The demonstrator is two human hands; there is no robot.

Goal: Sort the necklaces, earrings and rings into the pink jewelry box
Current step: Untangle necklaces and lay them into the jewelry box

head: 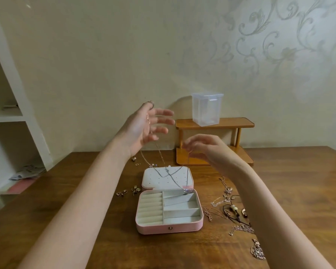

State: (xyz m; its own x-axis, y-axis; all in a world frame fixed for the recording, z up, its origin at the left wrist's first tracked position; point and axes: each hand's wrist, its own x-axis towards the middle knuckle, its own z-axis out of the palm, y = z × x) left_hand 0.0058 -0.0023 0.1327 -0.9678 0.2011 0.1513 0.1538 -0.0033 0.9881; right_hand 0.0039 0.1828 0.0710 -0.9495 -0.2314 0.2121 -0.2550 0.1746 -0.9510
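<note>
A: Necklace chain (160, 152) hangs from the raised left hand (144, 129), pinched at thumb and forefinger, other fingers spread.

B: And the right hand (204, 150)?

A: Fingers curled on the chain's far strand, I think; it's blurred.

B: Where's the box?

A: Pink jewelry box (169, 210) lies open on the tabletop (66, 220) below both hands, chain trailing across its lid. Loose jewelry (233, 208) lies right of it.

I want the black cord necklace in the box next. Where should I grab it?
Pinch the black cord necklace by the cord just above its pale beads, coming straight down from above. It lies flat on the table among thin chains, so a fingertip pinch probably lifts it without snagging them.
</note>
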